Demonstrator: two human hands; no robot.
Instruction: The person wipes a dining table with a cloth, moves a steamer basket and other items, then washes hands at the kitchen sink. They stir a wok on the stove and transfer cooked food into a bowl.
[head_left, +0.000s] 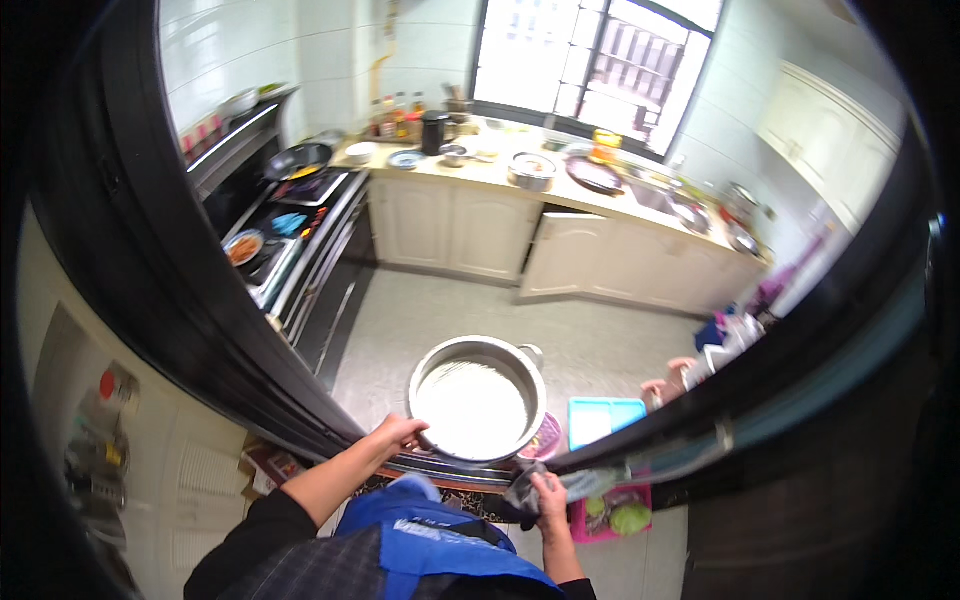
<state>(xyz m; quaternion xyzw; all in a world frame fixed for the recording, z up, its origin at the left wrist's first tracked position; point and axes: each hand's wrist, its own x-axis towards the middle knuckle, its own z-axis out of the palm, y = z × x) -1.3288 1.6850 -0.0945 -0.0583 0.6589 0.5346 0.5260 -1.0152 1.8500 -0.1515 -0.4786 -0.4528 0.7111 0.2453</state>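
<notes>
A large round stainless steel pot (480, 409) is in front of me at the doorway, its inside bright and glaring, so I cannot tell what it holds. My left hand (401, 435) grips the pot's near left side, where the handle there is hidden by my fingers. The pot's other loop handle (533, 355) sticks out at the far right, with no hand on it. In my right hand (550, 493) is a bunched grey cloth (525, 487), just to the right of the pot's near side. A blue apron (450, 544) covers my front.
Beyond the pink basket (550, 436) lies a light blue tray (606, 421), beside another person's hands (666, 381). A pink crate (611, 516) with green vegetables stands near my right hand. Dark door frames flank me. A stove (300, 217) and a counter (480, 169) line the kitchen; one cabinet door (566, 253) hangs ajar.
</notes>
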